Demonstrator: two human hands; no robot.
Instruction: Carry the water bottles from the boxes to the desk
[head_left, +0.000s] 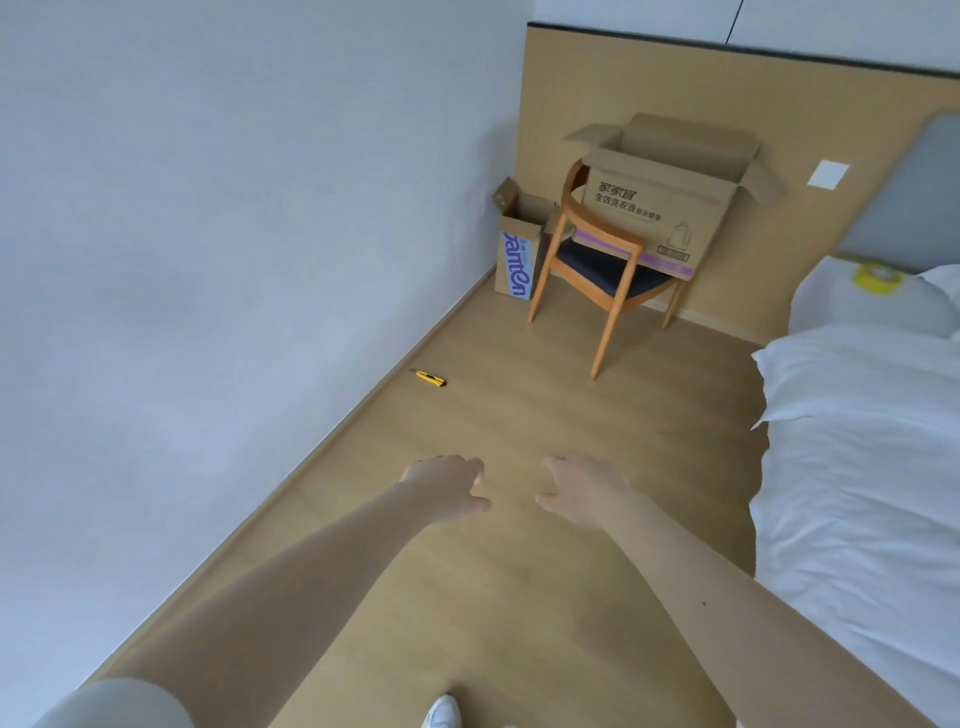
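Both my arms reach forward over the wooden floor. My left hand (448, 486) and my right hand (581, 488) hang side by side with loosely curled fingers, and neither holds anything. Far ahead in the corner stands a narrow open cardboard box (515, 260) with blue lettering. A larger open cardboard box (660, 200) sits on a wooden chair (597, 270) beside it. No water bottle shows; the insides of both boxes are hidden from here. The desk is not in view.
A yellow utility knife (428, 378) lies on the floor near the left wall. A bed with white bedding (857, 441) fills the right side, with a yellow tape roll (877, 274) near its head. A strip of wooden floor (519, 415) runs between wall and bed.
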